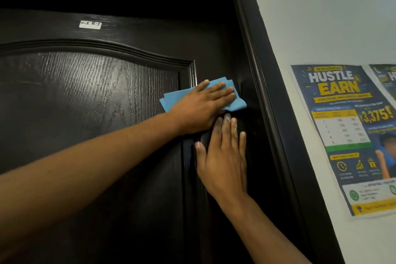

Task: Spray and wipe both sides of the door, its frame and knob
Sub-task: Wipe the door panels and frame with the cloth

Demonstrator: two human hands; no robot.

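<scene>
A dark brown wood-grain door (96,96) fills the left and middle of the view, set in a dark frame (267,83). My left hand (199,107) lies flat with straight fingers on a folded blue cloth (237,105), pressing it against the door's right stile near the frame. Just below it, my right hand (225,156) rests flat on the door, fingers straight and pointing up. The knob and any spray bottle are out of view.
A small white label (90,24) is stuck near the top of the door. On the pale wall to the right hang a blue and yellow poster (351,135) and the edge of a second poster (385,79).
</scene>
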